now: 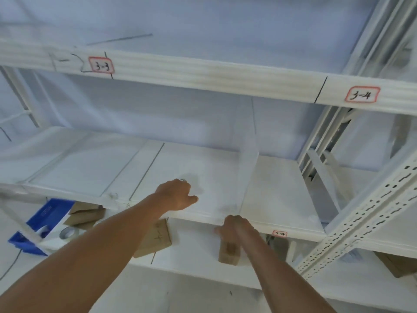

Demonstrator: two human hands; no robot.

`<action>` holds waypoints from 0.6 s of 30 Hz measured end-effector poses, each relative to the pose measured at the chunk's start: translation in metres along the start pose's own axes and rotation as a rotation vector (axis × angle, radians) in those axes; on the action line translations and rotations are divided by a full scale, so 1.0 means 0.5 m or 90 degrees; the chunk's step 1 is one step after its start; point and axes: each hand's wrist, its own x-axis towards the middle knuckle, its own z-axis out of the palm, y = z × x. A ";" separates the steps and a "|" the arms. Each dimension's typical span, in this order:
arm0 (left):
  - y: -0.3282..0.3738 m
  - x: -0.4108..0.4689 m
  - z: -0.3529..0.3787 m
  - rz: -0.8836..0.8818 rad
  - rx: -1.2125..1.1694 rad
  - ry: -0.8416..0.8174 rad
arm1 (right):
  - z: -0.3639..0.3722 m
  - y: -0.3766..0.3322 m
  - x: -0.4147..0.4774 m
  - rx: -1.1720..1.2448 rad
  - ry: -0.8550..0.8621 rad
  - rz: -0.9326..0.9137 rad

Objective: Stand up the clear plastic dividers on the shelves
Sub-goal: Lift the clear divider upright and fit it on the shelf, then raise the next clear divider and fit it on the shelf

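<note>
A clear plastic divider (246,154) stands upright on the middle white shelf (282,195), running from the back to the front lip. My right hand (234,228) is curled over the shelf's front lip, right at the divider's lower front end, and seems to grip it there. My left hand (178,196) rests on the shelf surface just left of the divider, fingers curled under and nothing visible in them. Further left, a second clear sheet (90,168) appears to lie flat on the shelf; its edges are faint.
The upper shelf beam (203,73) carries labels 3-3 and 3-4. A perforated white upright (361,215) slants on the right. The lower shelf holds a blue bin (42,220), a tape roll (67,232) and cardboard boxes (158,238).
</note>
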 end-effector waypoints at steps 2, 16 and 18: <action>-0.093 -0.016 -0.022 -0.028 0.009 0.006 | -0.060 -0.076 -0.016 -0.021 -0.006 -0.060; -0.595 -0.070 -0.318 -0.004 0.071 0.166 | -0.350 -0.560 -0.172 -0.009 0.383 -0.089; -0.619 -0.081 -0.344 0.002 0.072 0.175 | -0.356 -0.599 -0.184 -0.020 0.384 -0.078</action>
